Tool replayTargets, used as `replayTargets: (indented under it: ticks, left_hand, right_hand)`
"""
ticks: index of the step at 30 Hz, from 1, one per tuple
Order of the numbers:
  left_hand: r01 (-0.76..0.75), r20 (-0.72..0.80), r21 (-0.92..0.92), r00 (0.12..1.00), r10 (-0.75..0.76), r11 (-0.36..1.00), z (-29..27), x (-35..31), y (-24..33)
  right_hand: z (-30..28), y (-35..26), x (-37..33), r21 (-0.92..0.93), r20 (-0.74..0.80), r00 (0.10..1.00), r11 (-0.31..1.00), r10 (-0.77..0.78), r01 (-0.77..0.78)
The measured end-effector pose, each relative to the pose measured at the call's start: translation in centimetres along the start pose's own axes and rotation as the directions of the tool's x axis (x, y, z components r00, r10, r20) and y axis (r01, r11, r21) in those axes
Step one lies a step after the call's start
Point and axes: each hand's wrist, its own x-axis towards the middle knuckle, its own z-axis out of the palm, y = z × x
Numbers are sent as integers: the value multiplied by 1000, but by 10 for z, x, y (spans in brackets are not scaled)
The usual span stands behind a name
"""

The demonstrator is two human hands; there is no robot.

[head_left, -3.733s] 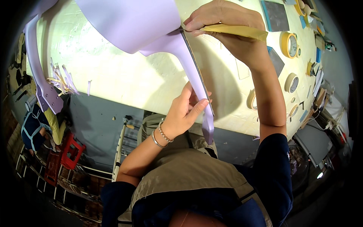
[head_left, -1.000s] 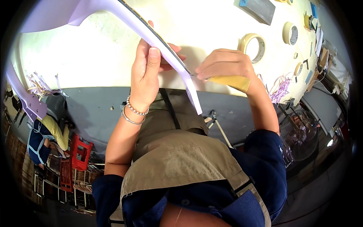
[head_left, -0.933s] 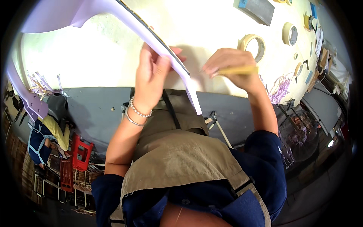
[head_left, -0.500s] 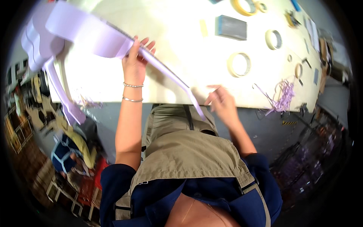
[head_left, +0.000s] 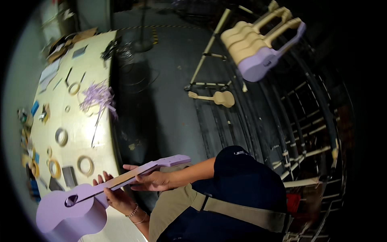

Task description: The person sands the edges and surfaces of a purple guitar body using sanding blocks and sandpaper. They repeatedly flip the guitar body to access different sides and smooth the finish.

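Note:
A purple ukulele without strings slants across the lower left, its body over the table's near end and its headstock up toward the right. Its fretboard strip is tan with dark edges, and some pale material shows in the sound hole. My left hand, with bracelets at the wrist, is closed round the neck close to the body. Farther up, my right hand holds the neck from beneath, its thumb at the near edge. Part of its fingers is hidden behind the neck.
On the pale table lie tape rolls, a grey block and a tangle of purple strips. At the right, a rack carries several ukuleles, the front one purple. A bare wooden ukulele lies lower on the rack.
My view has swung right, from the table to the floor and rack. The ukulele has turned with me, its front now showing. My right hand has moved from beside the headstock onto the neck.

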Motion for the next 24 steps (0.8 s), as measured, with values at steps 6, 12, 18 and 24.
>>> replayTargets:
  ticks: [6, 12, 18, 24]
  left_hand:
    - [487, 502, -88, 775, -384, 869, 133, -44, -27]
    - [941, 583, 141, 173, -794, 308, 230, -100, -53]
    - [714, 548, 701, -540, -638, -2, 270, -116, -74]
    - [807, 772, 491, -229, -592, 328, 250, -41, -64]
  right_hand:
    - [-8, -64, -104, -391, 234, 533, 424, -813, 817]
    - [7, -113, -171, -475, 195, -144, -222, -970, 852]
    - [12, -200, -235, -646, -101, -613, -417, -784, 639]
    - [67, -259, -367, -638, 339, -666, -682, -665, 356]
